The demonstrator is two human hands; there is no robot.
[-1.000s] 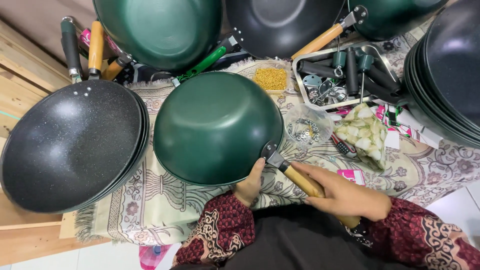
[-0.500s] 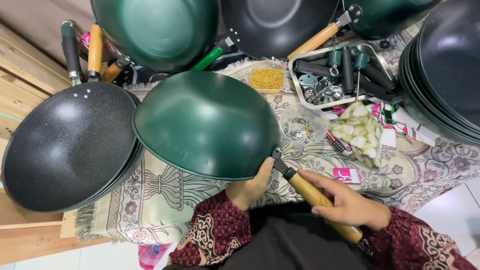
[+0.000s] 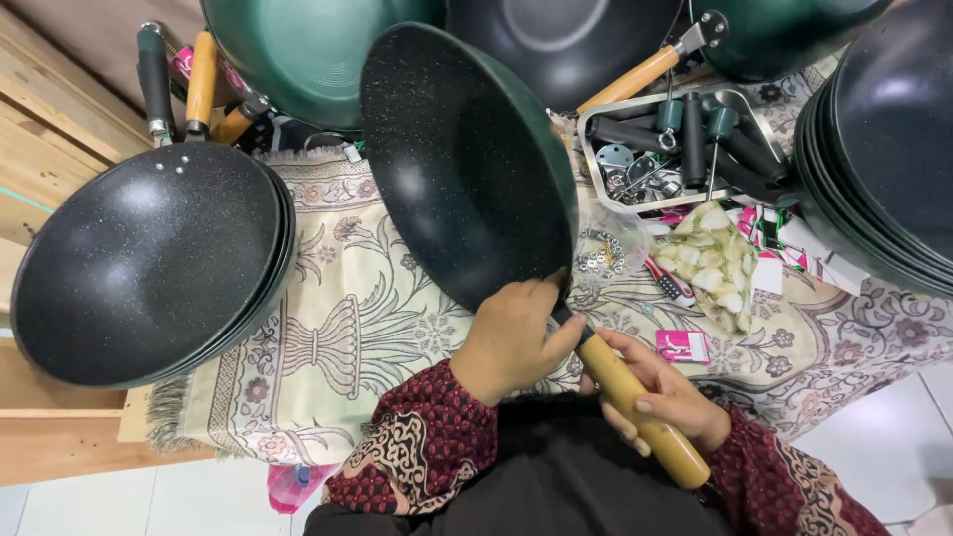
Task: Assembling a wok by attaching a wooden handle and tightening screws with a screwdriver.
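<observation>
The right hand [image 3: 663,389] is wrapping its fingers around the wooden handle [image 3: 635,405] of a wok [image 3: 467,164], clenched on it from beneath, close to the person's patterned sleeves at the near edge of the floor mat [image 3: 347,337]; the left hand [image 3: 516,335] is pressing against the near rim of the same wok, just where the handle joins the bowl, thumb lying toward the handle, fingers closed on the rim. The wok is being held tilted up on its edge above the middle of the mat, its speckled black inside facing left and its green outside facing right. On the left edge of the mat a stack of black woks [image 3: 149,268] is lying face up, their dark and wooden handles pointing to the far left corner. To the right of the held wok a clear bag of small washers [image 3: 603,248] is lying on the mat, with a pale patterned cloth [image 3: 710,263] just beside it; beyond these a metal tray [image 3: 680,144] is holding dark handles and small fittings. Along the right edge another stack of dark woks [image 3: 884,139] is standing; at the far edge 1 green wok [image 3: 298,55] and 1 black wok [image 3: 566,45] are leaning.
</observation>
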